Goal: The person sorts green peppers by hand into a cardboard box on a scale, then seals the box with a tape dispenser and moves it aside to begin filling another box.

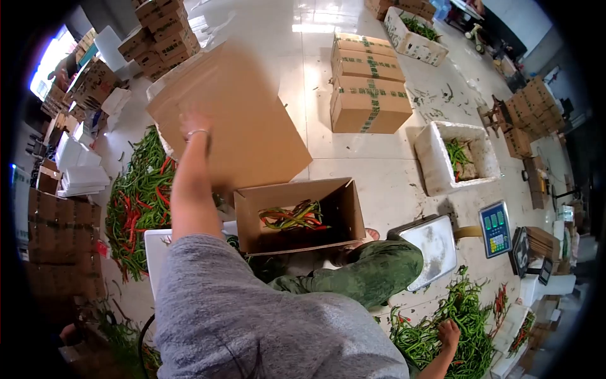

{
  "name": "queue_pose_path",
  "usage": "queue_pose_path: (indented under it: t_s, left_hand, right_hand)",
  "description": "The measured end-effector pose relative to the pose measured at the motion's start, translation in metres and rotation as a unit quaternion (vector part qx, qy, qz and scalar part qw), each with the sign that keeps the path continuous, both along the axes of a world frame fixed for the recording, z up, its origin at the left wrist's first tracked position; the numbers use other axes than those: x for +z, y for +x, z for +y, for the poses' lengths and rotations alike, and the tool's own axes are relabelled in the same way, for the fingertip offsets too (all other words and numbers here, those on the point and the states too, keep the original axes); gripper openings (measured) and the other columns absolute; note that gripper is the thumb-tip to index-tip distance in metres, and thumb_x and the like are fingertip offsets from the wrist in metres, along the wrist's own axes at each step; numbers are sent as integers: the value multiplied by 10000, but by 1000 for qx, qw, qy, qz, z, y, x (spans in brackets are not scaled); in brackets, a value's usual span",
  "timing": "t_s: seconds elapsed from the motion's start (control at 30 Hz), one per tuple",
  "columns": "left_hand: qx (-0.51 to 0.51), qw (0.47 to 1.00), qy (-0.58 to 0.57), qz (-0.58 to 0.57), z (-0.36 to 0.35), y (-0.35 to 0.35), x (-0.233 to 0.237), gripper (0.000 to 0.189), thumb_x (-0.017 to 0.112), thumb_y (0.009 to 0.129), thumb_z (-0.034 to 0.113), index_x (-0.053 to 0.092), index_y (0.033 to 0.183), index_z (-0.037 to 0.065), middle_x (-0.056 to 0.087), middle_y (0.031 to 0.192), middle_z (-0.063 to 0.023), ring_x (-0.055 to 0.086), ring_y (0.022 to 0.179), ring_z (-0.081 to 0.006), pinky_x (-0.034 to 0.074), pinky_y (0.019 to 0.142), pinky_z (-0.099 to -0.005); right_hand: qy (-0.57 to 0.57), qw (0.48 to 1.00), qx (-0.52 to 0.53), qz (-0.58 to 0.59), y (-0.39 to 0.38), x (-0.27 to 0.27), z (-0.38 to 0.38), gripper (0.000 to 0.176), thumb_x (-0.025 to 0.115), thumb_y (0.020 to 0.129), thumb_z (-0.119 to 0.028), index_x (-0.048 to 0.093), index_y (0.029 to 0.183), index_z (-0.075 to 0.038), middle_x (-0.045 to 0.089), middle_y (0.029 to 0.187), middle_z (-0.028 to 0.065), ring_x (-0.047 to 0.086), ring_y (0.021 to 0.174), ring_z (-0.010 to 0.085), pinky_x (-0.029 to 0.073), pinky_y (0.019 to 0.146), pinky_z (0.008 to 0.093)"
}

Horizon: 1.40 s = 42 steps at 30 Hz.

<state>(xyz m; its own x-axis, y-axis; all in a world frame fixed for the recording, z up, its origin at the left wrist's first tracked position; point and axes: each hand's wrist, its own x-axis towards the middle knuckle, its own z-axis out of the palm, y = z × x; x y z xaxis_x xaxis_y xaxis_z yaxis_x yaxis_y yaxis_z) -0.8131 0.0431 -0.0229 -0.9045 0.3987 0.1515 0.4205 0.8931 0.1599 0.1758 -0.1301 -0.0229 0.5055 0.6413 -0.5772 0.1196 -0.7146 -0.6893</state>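
My left hand (197, 120), blurred by motion, is over a large brown cardboard sheet (252, 139) at the upper left; its fingers are smeared. Below the sheet stands an open cardboard box (300, 246) with red and green chillies (291, 216) inside. At the lower right my right hand (449, 331) has its fingers curled above a pile of green chillies (470, 309); what it holds, if anything, is hidden. Another heap of red and green chillies (142, 196) lies to the left of the sheet.
Taped cartons (372, 104) stand beyond the box. A white foam box (435, 170) with a few chillies is at the right, near a scale platform (429, 252) and its display (495, 228). More cartons (167, 38) are stacked at the upper left.
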Motion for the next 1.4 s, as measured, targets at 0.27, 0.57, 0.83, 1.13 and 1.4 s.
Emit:
queue_pose_path:
  t_s: [0.27,0.57,0.83,1.13,1.4]
  left_hand:
    - [-9,994,-40,-104,-26,-47,32,671,536,825,339,232,1418,262,188,1496,32,177,1372,-269,255,1046,-518]
    - [8,995,-52,-84,-24,-41,6,690,536,824,203,199,1421,280,111,1503,48,126,1384,-239,290,1024,-518]
    - [-4,995,-21,-93,-37,-32,13,641,540,810,167,292,1392,275,27,1516,23,172,1366,-248,359,978,-484]
    - [-140,984,19,112,-32,-25,1,589,599,777,280,393,1312,142,460,1307,-106,457,1180,-274,423,899,-420]
    - [-256,966,33,-20,-43,75,105,384,626,763,394,643,1045,134,655,938,-155,616,911,-301,479,765,-411]
  right_hand:
    - [9,995,-85,-46,48,71,-56,186,499,938,-201,554,1084,-99,441,661,21,333,484,132,232,453,380]
    - [24,978,-179,-106,83,113,-98,322,492,935,-113,466,1241,-16,484,661,76,334,432,139,232,405,370]
    - [23,986,-85,-139,43,121,-108,387,479,948,-153,424,1319,-57,500,745,50,344,493,124,250,450,372]
    - [42,988,-88,-116,35,92,-139,477,495,944,-199,343,1375,-65,579,916,79,449,551,134,299,439,381]
    - [99,981,-165,-25,25,85,-146,454,515,934,-176,381,1355,-66,556,771,42,428,519,108,275,414,329]
